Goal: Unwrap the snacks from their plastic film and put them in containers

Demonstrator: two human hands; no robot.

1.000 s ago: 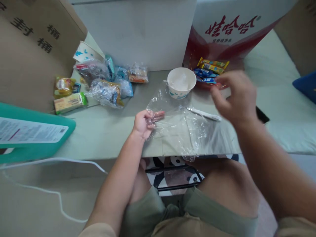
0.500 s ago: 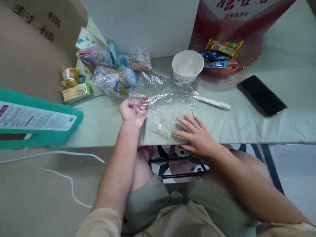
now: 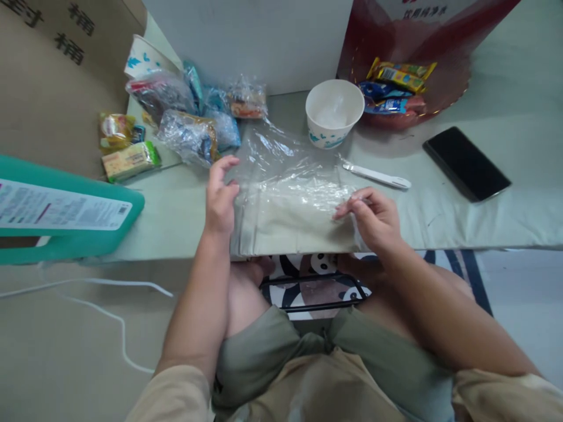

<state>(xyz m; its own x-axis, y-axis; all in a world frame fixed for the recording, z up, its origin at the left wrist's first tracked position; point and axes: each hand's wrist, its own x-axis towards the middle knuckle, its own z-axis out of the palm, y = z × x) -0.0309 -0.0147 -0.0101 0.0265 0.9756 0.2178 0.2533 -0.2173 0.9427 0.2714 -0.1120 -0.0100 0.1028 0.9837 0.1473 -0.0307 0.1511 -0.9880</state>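
Plastic sheet (image 3: pixel 290 196) lies flat on the surface (image 3: pixel 185 211); your left hand (image 3: pixel 220 196) presses its edge open-palmed, your right hand (image 3: pixel 373 217) pinches its other edge.

Red bag (image 3: pixel 422 35), far right: top cut off by the upper edge, print only partly readable.
Cardboard box (image 3: pixel 53 76), far left: cut by the left and top edges.
Teal board (image 3: pixel 65 211), left: runs off the left edge; label print too small to read.
Snack packets (image 3: pixel 193 126), far left: wrappers crumpled, contents unclear.
Clear plastic sheet (image 3: pixel 290 193): far edge hard to trace against the tabletop (image 3: pixel 440 217).
Right hand (image 3: pixel 373 220): fingertips blurred.
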